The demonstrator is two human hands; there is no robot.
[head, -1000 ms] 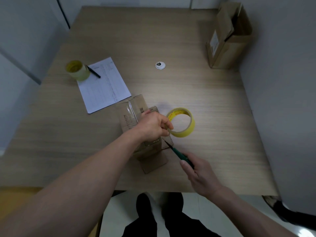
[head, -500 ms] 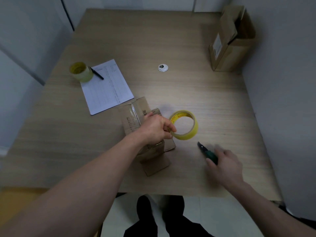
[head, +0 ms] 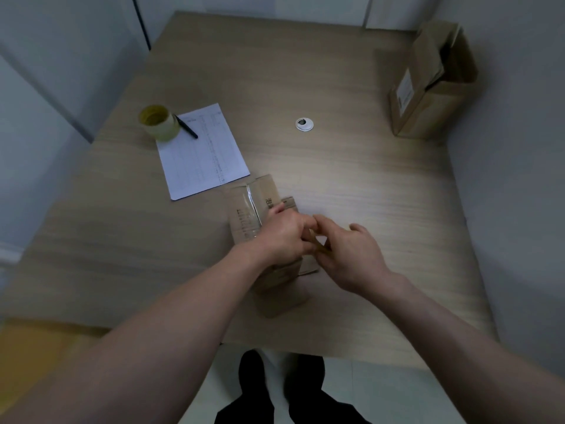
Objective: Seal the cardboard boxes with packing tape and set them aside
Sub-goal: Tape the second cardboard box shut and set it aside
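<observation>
A small cardboard box (head: 247, 215) lies on the wooden table (head: 336, 185) in front of me, with a glossy strip of clear tape along its top seam. My left hand (head: 282, 238) rests over the box's right end, fingers curled round a yellow tape roll (head: 319, 246). Only a thin yellow sliver of the roll shows between my hands. My right hand (head: 351, 255) meets the left from the right, its fingertips pinching at the roll. The green cutter is out of sight.
An open-topped cardboard box (head: 428, 96) stands at the back right by the wall. At the back left are a second tape roll (head: 159, 123), a black pen (head: 187, 130) and a printed sheet (head: 204, 154). A white cable grommet (head: 304, 124) sits mid-table.
My right hand, which held the green cutter and swung out to the right, has come back empty to the tape roll at my left hand. The left hand stayed on the box.
</observation>
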